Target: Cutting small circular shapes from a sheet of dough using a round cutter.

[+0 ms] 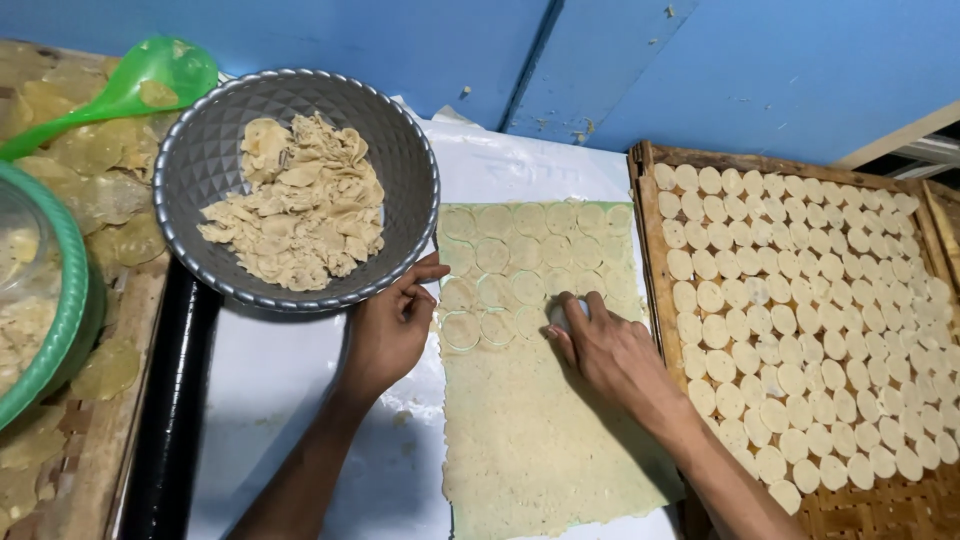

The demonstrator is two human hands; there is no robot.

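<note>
The right hand pinched a round cutter into the dough sheet; the left hand, fingers curled, steadied its edge. The grey bowl held scraps; the woven tray held discs.

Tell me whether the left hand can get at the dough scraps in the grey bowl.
Probably yes: the left hand rests at the rim of the grey bowl, which is open-topped, and nothing covers the dough scraps.

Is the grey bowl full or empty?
Partly full. The grey bowl holds a heap of dough scraps on one side; bare patterned wall shows around it.
</note>
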